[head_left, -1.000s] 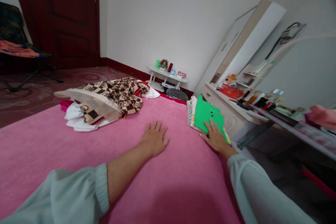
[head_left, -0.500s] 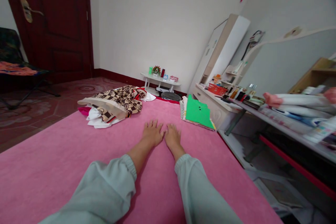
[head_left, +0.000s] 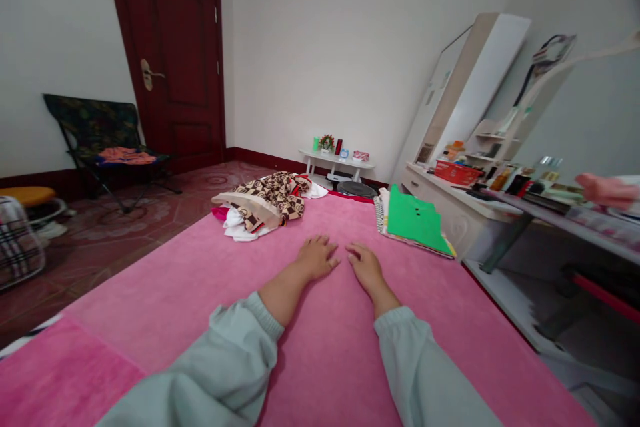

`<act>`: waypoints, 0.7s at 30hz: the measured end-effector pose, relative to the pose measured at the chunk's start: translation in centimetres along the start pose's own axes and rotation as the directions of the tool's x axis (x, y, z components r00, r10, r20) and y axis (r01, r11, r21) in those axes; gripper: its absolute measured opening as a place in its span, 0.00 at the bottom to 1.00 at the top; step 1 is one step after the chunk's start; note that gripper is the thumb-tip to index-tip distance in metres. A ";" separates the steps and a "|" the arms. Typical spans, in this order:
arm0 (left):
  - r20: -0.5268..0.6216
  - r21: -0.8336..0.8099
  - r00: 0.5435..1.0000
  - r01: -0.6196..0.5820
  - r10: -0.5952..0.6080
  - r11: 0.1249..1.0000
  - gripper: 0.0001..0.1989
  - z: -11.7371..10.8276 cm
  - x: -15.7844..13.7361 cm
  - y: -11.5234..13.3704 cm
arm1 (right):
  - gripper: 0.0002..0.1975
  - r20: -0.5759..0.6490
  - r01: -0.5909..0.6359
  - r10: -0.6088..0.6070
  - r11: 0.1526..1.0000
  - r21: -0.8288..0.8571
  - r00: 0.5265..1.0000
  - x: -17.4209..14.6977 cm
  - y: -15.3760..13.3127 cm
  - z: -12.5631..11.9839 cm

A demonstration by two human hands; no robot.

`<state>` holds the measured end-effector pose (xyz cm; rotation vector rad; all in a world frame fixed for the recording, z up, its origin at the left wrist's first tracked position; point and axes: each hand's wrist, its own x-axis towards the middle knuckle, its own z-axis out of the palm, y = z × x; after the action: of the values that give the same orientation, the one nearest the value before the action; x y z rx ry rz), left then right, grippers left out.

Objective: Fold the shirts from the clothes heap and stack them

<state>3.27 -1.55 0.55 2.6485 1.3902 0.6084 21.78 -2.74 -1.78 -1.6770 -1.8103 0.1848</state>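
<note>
My left hand (head_left: 317, 258) rests on the pink bed cover (head_left: 330, 340), fingers spread and holding nothing. A short gap to its right, my right hand (head_left: 366, 265) is over the same cover with its fingers apart and nothing in them. Beyond my left hand lies a loose heap of clothes (head_left: 273, 200), brown-and-cream checked on top with white and magenta cloth under it. Past my right hand sits a stack of folded clothes (head_left: 415, 217) topped by a bright green piece.
On the left stands a folding chair (head_left: 93, 127) with orange cloth on it, near a dark red door (head_left: 185, 80). A low white shelf (head_left: 335, 159) is beyond the bed. Along the right, a dresser (head_left: 450, 190) carries a red basket (head_left: 456, 172) and several bottles.
My hands have moved apart from nearly touching. The view has turned left, so more of the chair and door shows. Both clothes piles look unchanged.
</note>
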 end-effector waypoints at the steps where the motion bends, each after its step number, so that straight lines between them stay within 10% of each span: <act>1: -0.028 -0.005 1.000 0.012 -0.012 1.000 0.23 -0.4 0.2 -0.5 | 0.18 -0.004 0.008 -0.008 1.000 0.009 1.000 0.1 0.2 0.1; 9: -0.506 0.071 0.832 0.302 -0.227 0.951 0.31 -3.5 0.8 -5.4 | 0.17 -0.045 0.030 -0.028 0.999 0.045 0.999 0.3 1.0 0.7; 21: -0.298 0.061 0.809 0.546 -0.507 0.836 0.18 -2.6 1.3 -7.6 | 0.17 -0.043 0.041 -0.038 0.998 0.051 0.998 0.2 0.7 0.5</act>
<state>-2.88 3.63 1.34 2.1470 2.2127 0.8362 22.11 -2.28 -2.48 -1.5963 -1.7911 0.1768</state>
